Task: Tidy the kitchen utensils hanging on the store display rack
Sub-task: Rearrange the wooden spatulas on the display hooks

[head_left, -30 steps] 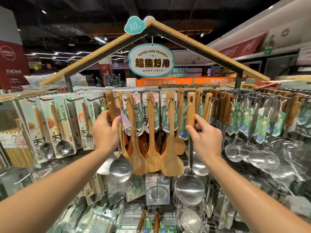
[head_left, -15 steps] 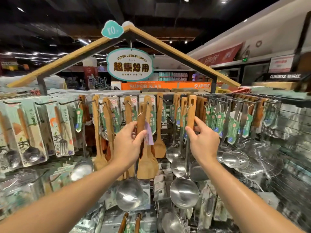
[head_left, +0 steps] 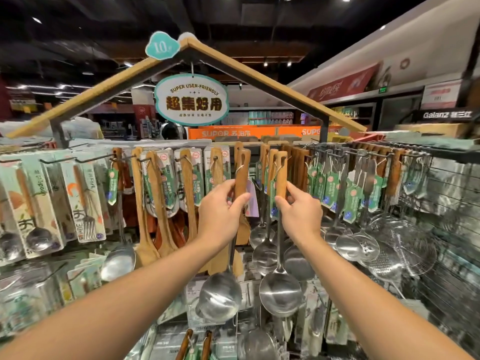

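A shopper's left hand (head_left: 220,211) has carried a wood-handled steel ladle (head_left: 220,294) rightward beside the matching hanging ladle (head_left: 280,289) gripped by the right hand (head_left: 298,211), grouping them.

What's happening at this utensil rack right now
A person stands at a store display rack of kitchen utensils, both arms raised. The left hand grips the wooden handle of a steel ladle, with a pale tag beside it. The right hand pinches the wooden handle of a second steel ladle that hangs among similar ones. Wooden spatulas hang to the left, strainers to the right. Whether the left ladle is on a hook cannot be told.
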